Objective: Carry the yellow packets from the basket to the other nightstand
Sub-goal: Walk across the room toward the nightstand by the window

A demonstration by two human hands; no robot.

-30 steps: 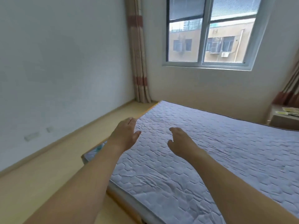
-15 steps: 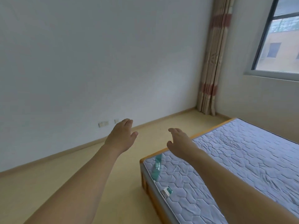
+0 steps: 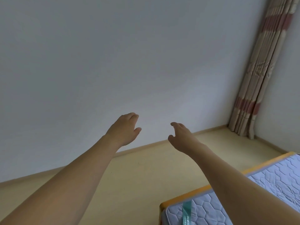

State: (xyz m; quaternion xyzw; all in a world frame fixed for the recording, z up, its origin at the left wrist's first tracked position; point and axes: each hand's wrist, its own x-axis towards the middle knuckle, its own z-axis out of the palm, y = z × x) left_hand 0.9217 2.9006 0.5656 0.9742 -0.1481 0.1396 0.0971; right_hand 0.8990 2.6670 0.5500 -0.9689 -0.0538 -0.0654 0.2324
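Note:
Both my arms reach forward at mid-frame in front of a bare white wall. My left hand [image 3: 125,129] is relaxed with its fingers loosely extended and holds nothing. My right hand [image 3: 182,138] is likewise loose and holds nothing. No yellow packets, basket or nightstand appear in this view.
The corner of a bed with a quilted lilac mattress [image 3: 243,198] and orange wooden frame sits at the lower right. A beige and red striped curtain [image 3: 263,75] hangs in the right corner. Light wooden floor [image 3: 146,172] runs between the bed and the white wall [image 3: 113,54].
The view has swung left: the window and most of the bed have left the frame, and the wall fills it now. Both hands stay held out and empty.

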